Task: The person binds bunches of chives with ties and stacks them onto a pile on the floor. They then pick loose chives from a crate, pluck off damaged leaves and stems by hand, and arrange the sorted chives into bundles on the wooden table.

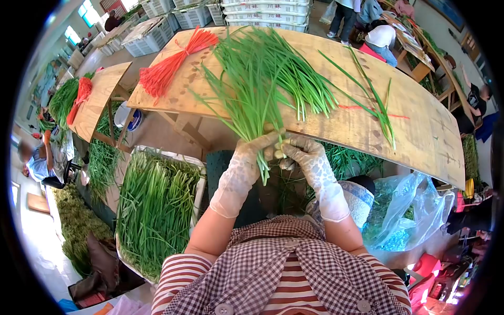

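My left hand, in a thin pale glove with a dirtied palm, is closed around a bunch of garlic chives. Its leaves fan out over the wooden table, and the cut stem ends poke out below my fist. Right beside it, my right hand, gloved the same way, has its fingers pinched together at the edge of the bunch; what they grip is hidden. Behind the bunch lies a pile of chives on the board. A few loose stalks rest farther right, across a red tie strip.
A bundle of red ties lies at the left of the wooden table. Below left stands a white crate full of chives. A clear plastic bag hangs at lower right. White crates are stacked behind; other people work around.
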Action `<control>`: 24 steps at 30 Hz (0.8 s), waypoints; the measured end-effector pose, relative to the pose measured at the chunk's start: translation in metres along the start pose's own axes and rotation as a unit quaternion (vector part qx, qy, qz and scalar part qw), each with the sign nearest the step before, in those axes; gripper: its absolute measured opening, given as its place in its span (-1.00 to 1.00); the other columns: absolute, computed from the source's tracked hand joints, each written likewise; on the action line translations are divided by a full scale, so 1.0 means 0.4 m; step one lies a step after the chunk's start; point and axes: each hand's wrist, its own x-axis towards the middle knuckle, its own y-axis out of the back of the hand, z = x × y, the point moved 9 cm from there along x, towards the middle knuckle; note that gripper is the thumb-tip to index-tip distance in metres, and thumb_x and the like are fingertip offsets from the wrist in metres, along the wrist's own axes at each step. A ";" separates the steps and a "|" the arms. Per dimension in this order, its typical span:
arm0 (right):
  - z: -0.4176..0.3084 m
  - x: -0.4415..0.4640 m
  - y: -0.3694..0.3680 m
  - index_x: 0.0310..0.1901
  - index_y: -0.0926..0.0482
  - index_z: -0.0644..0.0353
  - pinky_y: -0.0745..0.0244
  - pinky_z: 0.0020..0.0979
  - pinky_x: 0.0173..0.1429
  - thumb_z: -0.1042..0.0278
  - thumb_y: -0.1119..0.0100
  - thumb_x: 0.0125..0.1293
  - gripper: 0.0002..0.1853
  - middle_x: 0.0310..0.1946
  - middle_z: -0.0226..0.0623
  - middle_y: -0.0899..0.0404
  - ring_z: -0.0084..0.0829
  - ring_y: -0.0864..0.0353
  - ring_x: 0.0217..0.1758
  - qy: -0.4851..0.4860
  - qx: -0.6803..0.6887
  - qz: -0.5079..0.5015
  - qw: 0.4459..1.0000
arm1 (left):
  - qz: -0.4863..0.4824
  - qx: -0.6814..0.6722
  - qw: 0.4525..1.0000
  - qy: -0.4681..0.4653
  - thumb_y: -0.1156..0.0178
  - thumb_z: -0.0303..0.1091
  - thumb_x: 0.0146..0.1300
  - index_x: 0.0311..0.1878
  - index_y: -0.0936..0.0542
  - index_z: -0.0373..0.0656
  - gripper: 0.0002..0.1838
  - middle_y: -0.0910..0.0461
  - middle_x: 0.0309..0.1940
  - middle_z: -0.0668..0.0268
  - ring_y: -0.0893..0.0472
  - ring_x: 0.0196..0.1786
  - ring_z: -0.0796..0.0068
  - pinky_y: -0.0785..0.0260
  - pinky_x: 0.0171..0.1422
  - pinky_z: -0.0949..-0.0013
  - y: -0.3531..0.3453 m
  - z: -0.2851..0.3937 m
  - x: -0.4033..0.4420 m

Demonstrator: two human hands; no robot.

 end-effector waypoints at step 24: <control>-0.077 -0.097 0.045 -0.11 -0.67 0.28 -0.56 -0.53 -0.24 0.40 -0.31 0.20 -0.76 -0.32 -0.24 -0.71 -0.50 -0.67 -0.39 0.137 -0.229 0.005 0.964 | 0.061 0.035 0.997 -0.033 -0.25 -0.51 0.20 -0.14 -0.56 -0.29 -0.83 -0.55 -0.42 0.39 -0.39 -0.56 0.65 -0.23 -0.48 0.57 0.012 -0.009 -0.008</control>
